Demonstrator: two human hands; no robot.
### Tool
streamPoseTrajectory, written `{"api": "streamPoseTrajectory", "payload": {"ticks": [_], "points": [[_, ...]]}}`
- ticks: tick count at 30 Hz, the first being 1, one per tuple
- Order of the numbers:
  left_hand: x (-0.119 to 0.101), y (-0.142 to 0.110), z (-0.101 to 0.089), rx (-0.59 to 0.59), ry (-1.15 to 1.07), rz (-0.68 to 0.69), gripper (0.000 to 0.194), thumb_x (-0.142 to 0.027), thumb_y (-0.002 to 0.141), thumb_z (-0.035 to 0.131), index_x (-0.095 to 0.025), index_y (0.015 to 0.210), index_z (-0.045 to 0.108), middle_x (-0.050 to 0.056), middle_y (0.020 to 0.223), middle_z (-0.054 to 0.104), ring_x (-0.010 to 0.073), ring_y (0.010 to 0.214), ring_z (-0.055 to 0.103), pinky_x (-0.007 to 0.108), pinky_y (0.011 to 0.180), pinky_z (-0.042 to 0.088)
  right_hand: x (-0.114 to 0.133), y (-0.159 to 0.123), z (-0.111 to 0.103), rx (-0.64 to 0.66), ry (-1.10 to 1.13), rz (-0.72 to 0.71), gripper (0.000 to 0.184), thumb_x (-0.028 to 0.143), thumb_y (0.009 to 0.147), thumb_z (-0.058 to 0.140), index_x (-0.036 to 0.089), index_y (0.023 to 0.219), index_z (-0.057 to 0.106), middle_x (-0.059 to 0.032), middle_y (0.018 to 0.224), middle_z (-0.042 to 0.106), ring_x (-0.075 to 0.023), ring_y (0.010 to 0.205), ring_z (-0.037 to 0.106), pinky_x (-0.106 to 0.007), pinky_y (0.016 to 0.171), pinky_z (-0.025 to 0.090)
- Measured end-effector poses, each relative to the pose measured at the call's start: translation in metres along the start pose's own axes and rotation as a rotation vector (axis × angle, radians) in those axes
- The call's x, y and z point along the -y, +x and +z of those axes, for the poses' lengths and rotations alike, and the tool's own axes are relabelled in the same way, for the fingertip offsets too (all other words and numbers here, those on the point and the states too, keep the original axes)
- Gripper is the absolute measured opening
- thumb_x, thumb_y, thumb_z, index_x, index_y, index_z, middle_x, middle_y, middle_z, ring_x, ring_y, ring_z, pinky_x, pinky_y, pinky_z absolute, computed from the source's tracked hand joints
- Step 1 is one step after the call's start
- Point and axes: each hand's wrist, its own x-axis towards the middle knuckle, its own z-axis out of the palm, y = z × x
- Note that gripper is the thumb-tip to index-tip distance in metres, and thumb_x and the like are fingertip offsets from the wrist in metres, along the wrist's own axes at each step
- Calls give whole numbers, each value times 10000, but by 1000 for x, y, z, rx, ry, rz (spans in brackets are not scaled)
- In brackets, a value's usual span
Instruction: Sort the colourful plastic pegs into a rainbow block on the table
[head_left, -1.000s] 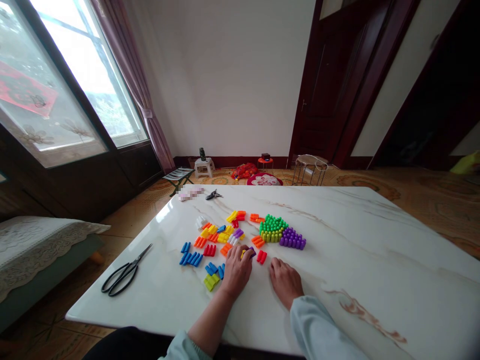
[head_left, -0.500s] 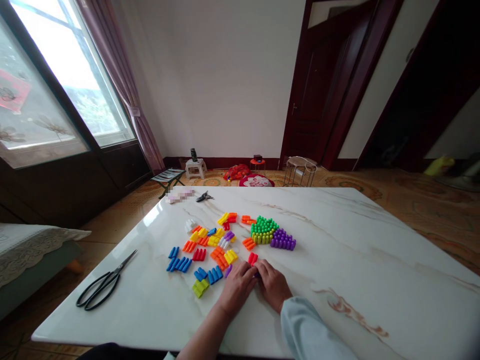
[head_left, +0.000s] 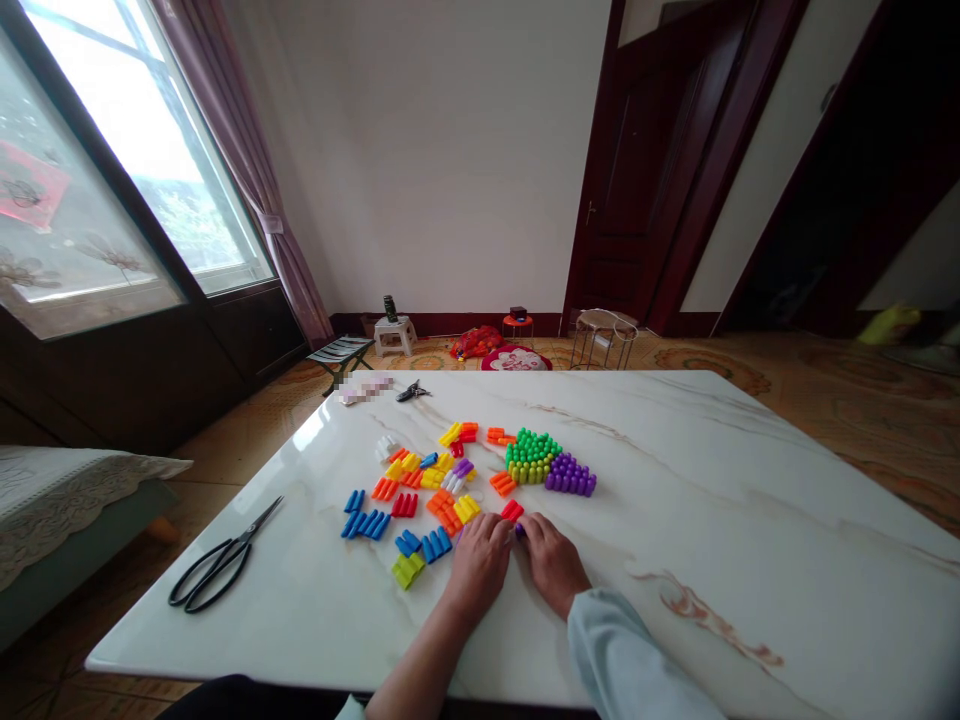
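Right hand (head_left: pixel 553 562) pinches a purple piece (head_left: pixel 519 531) toward the table (head_left: pixel 675 480)'s near edge — left hand (head_left: pixel 481 558) curled, grip unclear. Likely mid-handling; next wants steadiness.

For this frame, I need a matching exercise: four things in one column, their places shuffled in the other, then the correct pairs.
Column one
1. black-handled scissors
2. upright purple cluster
3. lime block
4. right hand

Column two
A. lying just nearer the wearer than blue blocks
B. with a purple piece at its fingertips
C. toward the left edge of the table
D. to the right of the upright green cluster

Right pairs: 1-C, 2-D, 3-A, 4-B.
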Motion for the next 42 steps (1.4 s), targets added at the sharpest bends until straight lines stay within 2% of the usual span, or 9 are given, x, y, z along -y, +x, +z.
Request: {"api": "streamPoseTrajectory", "payload": {"ticks": [3, 8, 13, 18, 26, 31, 33, 37, 42], "points": [[4, -2, 4, -13, 44, -23, 223, -150, 917, 424, -201, 1016, 618, 79, 996, 615, 195, 894, 582, 355, 805, 505, 0, 0, -1, 6, -9, 8, 258, 84, 918, 330, 164, 1031, 547, -77, 909, 597, -189, 837, 593, -280, 740, 489], [9, -4, 8, -63, 99, -45, 374, -59, 871, 416, -219, 1158, 595, 110, 1262, 547, 248, 1148, 509, 426, 910, 487, 0, 0, -1, 41, -26, 57, 273, 76, 912, 328, 180, 1048, 540, -69, 937, 581, -185, 822, 595, -274, 713, 497], [4, -1, -1, 23, 57, 54, 403, -145, 867, 480, -260, 1244, 562, 65, 1364, 511, 264, 1252, 436, 471, 998, 438, -2, 1, 3, -44, 44, 90, 303, 81, 906, 331, 177, 1148, 487, -75, 980, 591, -188, 904, 603, -297, 781, 516], [0, 2, -4, 98, 63, 15, 360, -211, 853, 510, -239, 1199, 604, 75, 1373, 510, 290, 1230, 460, 490, 980, 447, -14, 1, 0, -119, 119, 209, 221, 135, 905, 353, 188, 1035, 523, -70, 948, 574, -185, 879, 593, -316, 799, 517], [3, 3, 0, 81, 47, -20, 375, -233, 863, 477, -230, 1222, 586, 88, 1341, 528, 271, 1155, 505, 460, 947, 470, -64, 7, -8, -252, 54, 405, 238, 183, 828, 390, 179, 1016, 535, -106, 968, 583, -234, 911, 571, -380, 790, 500], [3, 2, 0, 85, 50, -23, 377, -239, 870, 462, -225, 1227, 583, 93, 1350, 520, 272, 1152, 508, 459, 943, 473, -67, 4, -9, -377, 60, 456, 245, 208, 807, 422, 168, 1033, 507, -95, 944, 551, -201, 781, 561, -335, 709, 489], [3, 1, 1, 81, 54, -26, 378, -247, 874, 457, -228, 1230, 584, 95, 1345, 524, 277, 1153, 507, 467, 938, 475, -63, 1, -14, -399, 38, 458, 190, 184, 798, 411, 174, 955, 516, -73, 895, 538, -186, 745, 547, -312, 692, 472], [5, 0, 4, 63, 57, -30, 391, -258, 877, 453, -230, 1247, 575, 103, 1345, 521, 277, 1162, 504, 471, 945, 472, -57, -1, -23, -290, -15, 365, 186, 94, 740, 391, 198, 729, 544, -40, 785, 563, -175, 748, 549, -279, 705, 435], [6, -1, 6, 66, 67, -33, 385, -252, 882, 449, -227, 1245, 574, 109, 1353, 512, 276, 1169, 504, 473, 950, 470, -54, 0, -26, -196, -104, 314, 271, 74, 760, 403, 186, 758, 649, -53, 833, 632, -177, 782, 575, -280, 730, 423]]}}
